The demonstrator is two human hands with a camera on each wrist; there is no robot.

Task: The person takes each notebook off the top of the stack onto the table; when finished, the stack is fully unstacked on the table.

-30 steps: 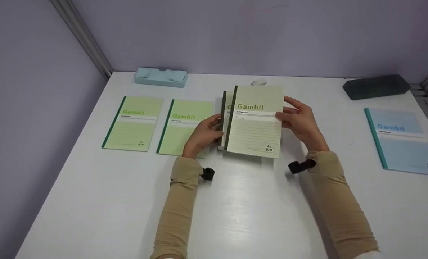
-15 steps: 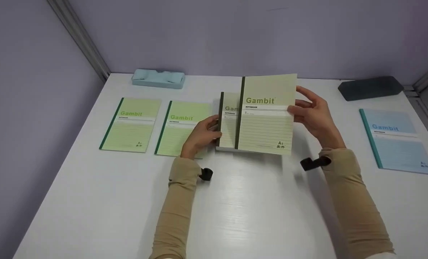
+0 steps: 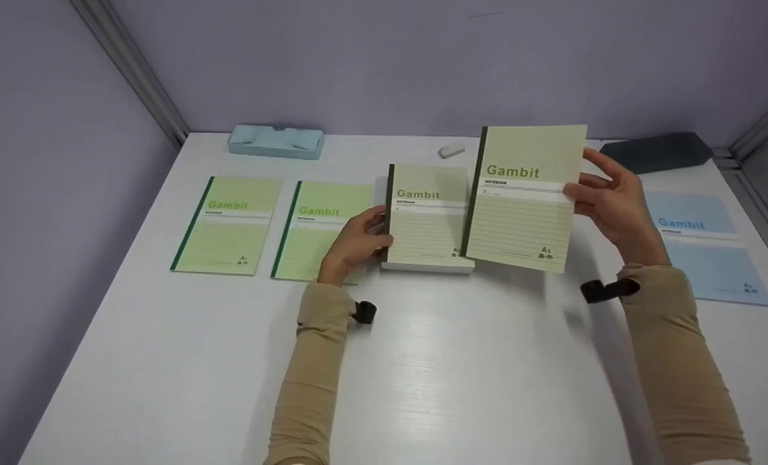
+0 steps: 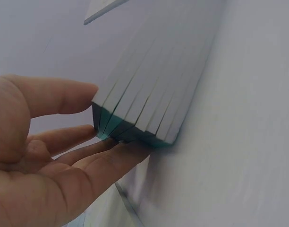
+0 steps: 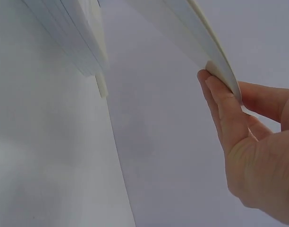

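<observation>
Right hand (image 3: 613, 203) pinches one green notebook (image 3: 524, 197) by its right edge — lifted clear of the desk (image 3: 455, 374), just right of the stack (image 3: 427, 223). Left hand (image 3: 354, 244) — fingers curled against the stack's spine side, holding it on the desk. Two green notebooks (image 3: 274, 223) lie flat to the left.

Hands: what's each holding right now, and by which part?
Right hand pinches a green notebook by its right edge, lifted off the table. Left hand grips the notebook stack at its spine side.
</observation>
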